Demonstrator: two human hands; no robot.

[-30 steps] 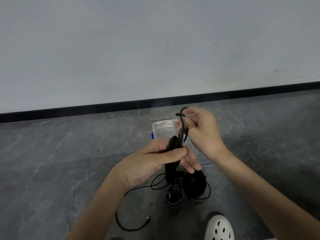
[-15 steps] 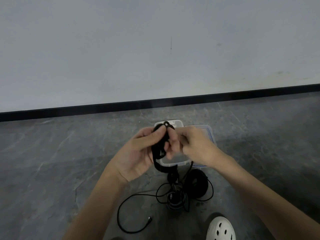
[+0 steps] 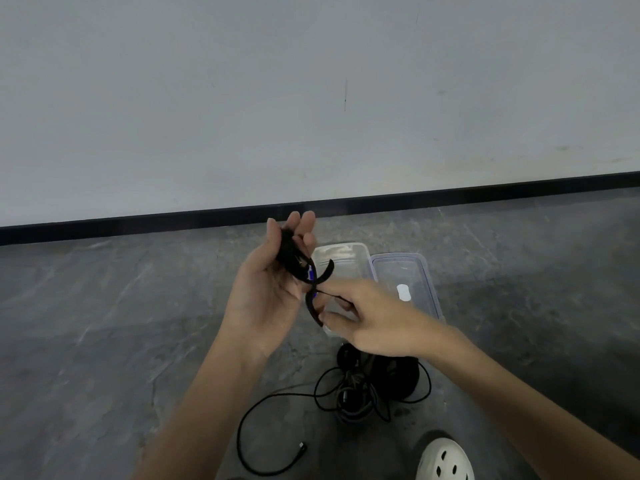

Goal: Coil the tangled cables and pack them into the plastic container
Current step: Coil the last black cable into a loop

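My left hand [image 3: 273, 289] is raised palm up and holds a small black cable coil [image 3: 291, 259] between thumb and fingers. A loose black end [image 3: 313, 299] curves down from the coil, and my right hand [image 3: 367, 318] pinches it just below. Behind both hands the clear plastic container [image 3: 349, 258] stands open on the floor. Its lid [image 3: 405, 285] lies flat to its right. A pile of tangled black cables [image 3: 367, 386] lies on the floor under my right wrist, with one long strand [image 3: 249, 445] looping out to the left.
A white perforated shoe [image 3: 445, 460] shows at the bottom edge, right of the cable pile. The grey stone floor runs back to a black skirting board [image 3: 138, 221] under a pale wall. Bare floor lies to the left and right.
My left hand rose and turned palm up with the coil in it. My right hand dropped lower and now pinches the loose end. The view shifted, showing the container and lid more fully.
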